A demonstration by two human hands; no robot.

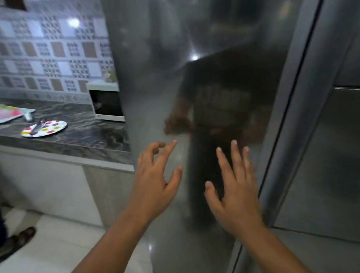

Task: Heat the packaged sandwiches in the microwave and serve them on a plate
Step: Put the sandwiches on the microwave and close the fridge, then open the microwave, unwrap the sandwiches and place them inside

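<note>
Left hand (153, 184) raised before steel fridge door (201, 73), fingers loosely spread, grasping nothing, right hand (237, 194) flat-fingered against the same door, spotted plate (45, 128) with tongs (38, 125) on dark counter (84, 133), white microwave (107, 102) behind, sandwiches unseen.

Both hands raised, empty.
Left hand (153, 184) reaches up toward 12 o'clock, fingers loosely spread and a little bent; right hand (235, 192) just beside it at 3 o'clock, fingers straight, pointing to 11 o'clock. Forearms bare.
</note>
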